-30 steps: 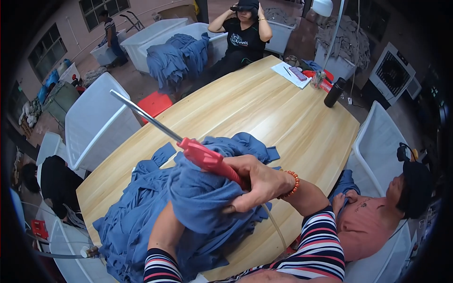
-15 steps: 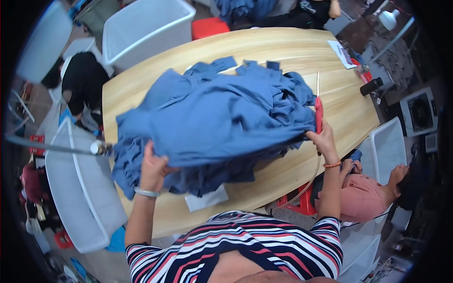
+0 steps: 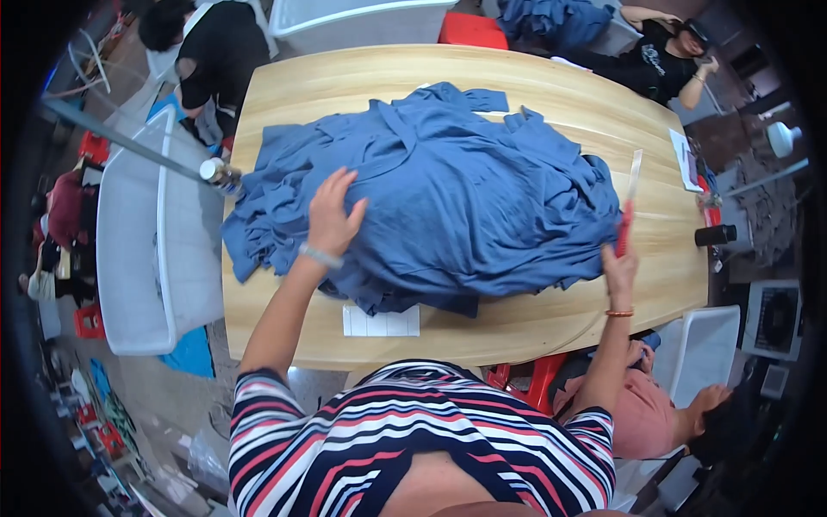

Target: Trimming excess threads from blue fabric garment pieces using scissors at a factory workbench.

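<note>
Blue garments [image 3: 465, 198] lie heaped and spread across the wooden table in front of me. My left hand [image 3: 334, 215] is open over the left part of the heap, thumb and fingers apart, holding none of the cloth. At the heap's right edge, my right hand [image 3: 619, 267] is closed around a red-handled tool [image 3: 625, 228]. Its long thin tip points away from me, and a thin pale hose or cord trails below the hand. Whether my right fingers also pinch the cloth beside them is hard to see.
A white sheet [image 3: 381, 321] pokes out under the heap's near edge on the table [image 3: 663, 267]. A dark bottle [image 3: 715, 235] is at the right edge. White bins [image 3: 129, 250] stand left, behind and right. People sit nearby, one in pink [image 3: 633, 405] close to my right arm.
My left hand has let go of the cloth's near edge and moved up over the heap. The lifted cloth has settled flat. My right hand still holds the red-handled tool.
</note>
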Demonstrator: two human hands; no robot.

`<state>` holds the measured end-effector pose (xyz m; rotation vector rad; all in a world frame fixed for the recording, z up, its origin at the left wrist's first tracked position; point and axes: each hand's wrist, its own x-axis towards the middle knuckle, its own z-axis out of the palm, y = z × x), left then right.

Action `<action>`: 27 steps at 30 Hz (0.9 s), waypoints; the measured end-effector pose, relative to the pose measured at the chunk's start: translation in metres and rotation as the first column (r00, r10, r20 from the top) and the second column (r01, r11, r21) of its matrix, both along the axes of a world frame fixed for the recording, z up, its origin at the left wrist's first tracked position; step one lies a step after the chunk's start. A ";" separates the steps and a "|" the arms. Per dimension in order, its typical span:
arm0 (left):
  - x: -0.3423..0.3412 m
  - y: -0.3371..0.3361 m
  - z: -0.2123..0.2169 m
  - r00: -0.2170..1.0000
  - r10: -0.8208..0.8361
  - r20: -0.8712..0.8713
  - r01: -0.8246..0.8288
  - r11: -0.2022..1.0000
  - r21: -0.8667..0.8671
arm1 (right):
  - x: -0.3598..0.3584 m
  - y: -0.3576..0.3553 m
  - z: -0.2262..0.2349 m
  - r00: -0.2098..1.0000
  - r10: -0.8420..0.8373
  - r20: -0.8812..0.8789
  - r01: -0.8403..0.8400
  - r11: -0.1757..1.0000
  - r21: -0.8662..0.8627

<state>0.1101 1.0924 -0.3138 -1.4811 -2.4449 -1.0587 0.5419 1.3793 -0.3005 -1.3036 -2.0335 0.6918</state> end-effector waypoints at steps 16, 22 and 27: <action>0.107 0.000 0.024 0.830 -0.027 0.557 0.221 0.933 -0.284 | 0.018 -0.013 -0.008 0.998 -0.051 0.031 0.059 0.948 -0.314; 0.125 -0.005 -0.003 0.350 -0.126 0.928 0.259 0.965 0.033 | -0.071 -0.107 0.017 0.951 0.218 -0.221 -0.296 0.852 -0.432; 0.177 0.014 0.014 -0.133 -0.271 0.953 0.507 0.808 0.300 | -0.120 -0.166 0.030 0.860 0.387 -0.333 -0.505 0.740 -0.445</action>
